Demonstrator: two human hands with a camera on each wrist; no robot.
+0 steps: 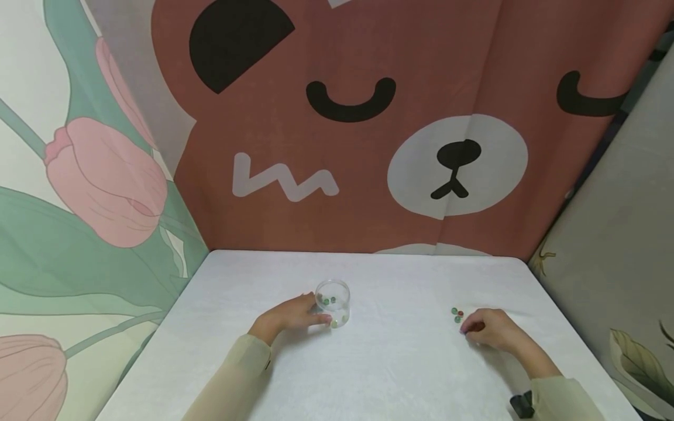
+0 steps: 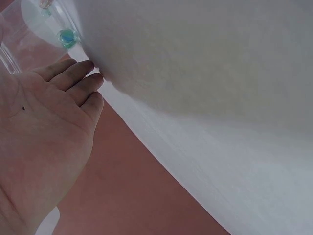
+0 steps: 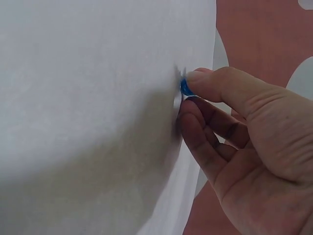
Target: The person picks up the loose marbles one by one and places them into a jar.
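Note:
A clear round container (image 1: 344, 302) stands on the white table, with several greenish glass marbles (image 1: 326, 302) inside. My left hand (image 1: 289, 314) holds it from the left, thumb at the near side and fingers round the back. In the left wrist view, a blue-green marble (image 2: 67, 38) shows through the clear wall beyond the fingertips. Over on the right, my right hand (image 1: 494, 329) pinches a blue marble (image 3: 186, 88) between thumb and fingers, right at the tabletop. Just beyond those fingertips lie two green marbles (image 1: 454, 311) and a red marble (image 1: 460, 313) in a small cluster.
The white table (image 1: 389, 362) reaches back to a brown cloth (image 1: 368, 222) with a bear face. A flowered cloth (image 1: 105, 181) hangs along the left side, and a pale patterned one (image 1: 621, 245) on the right. A black object (image 1: 521, 404) sits at the right sleeve.

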